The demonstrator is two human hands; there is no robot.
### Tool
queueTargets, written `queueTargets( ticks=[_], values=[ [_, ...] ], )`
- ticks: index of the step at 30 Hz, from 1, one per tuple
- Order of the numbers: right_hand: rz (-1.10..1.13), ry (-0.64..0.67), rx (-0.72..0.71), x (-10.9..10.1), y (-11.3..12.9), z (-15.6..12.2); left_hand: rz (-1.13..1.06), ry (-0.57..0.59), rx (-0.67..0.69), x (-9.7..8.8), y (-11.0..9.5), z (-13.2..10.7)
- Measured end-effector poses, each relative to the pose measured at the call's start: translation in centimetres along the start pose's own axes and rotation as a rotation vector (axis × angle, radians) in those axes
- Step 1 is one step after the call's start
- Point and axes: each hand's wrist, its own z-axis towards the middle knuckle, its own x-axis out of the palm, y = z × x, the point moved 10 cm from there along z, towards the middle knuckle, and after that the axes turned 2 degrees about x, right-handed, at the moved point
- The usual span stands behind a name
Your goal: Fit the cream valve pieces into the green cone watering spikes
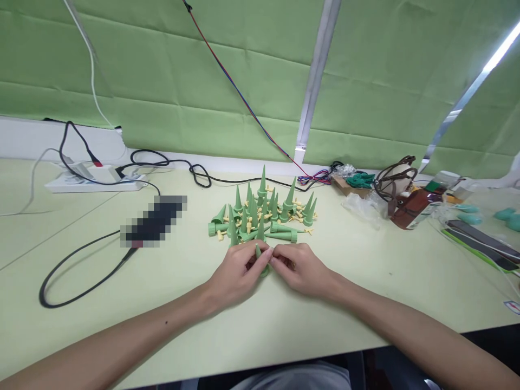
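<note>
A heap of green plastic cone spikes (260,214) with small yellowish pieces among them stands at the middle of the pale green table (365,281). Just in front of the heap, my left hand (239,271) is closed around one green cone spike (260,257), its tip pointing up between my fingers. My right hand (298,268) meets it from the right, fingers pinched against the same spike near its base. What the right fingertips hold, if anything small, is hidden.
A white power strip (95,181) with black cables lies at the back left, beside a blurred dark device (156,219). At the right lie plastic bags, a brown strapped object (402,197), teal items and dark flat devices (483,238). Green cloth hangs behind.
</note>
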Motion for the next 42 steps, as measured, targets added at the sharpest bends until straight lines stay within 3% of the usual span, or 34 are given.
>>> queueTargets(
  ticks=[42],
  values=[
    [0.042,-0.059,0.023,-0.6,0.0,0.1,0.018,-0.082,0.010,-1.1,-0.6,-0.3]
  ],
)
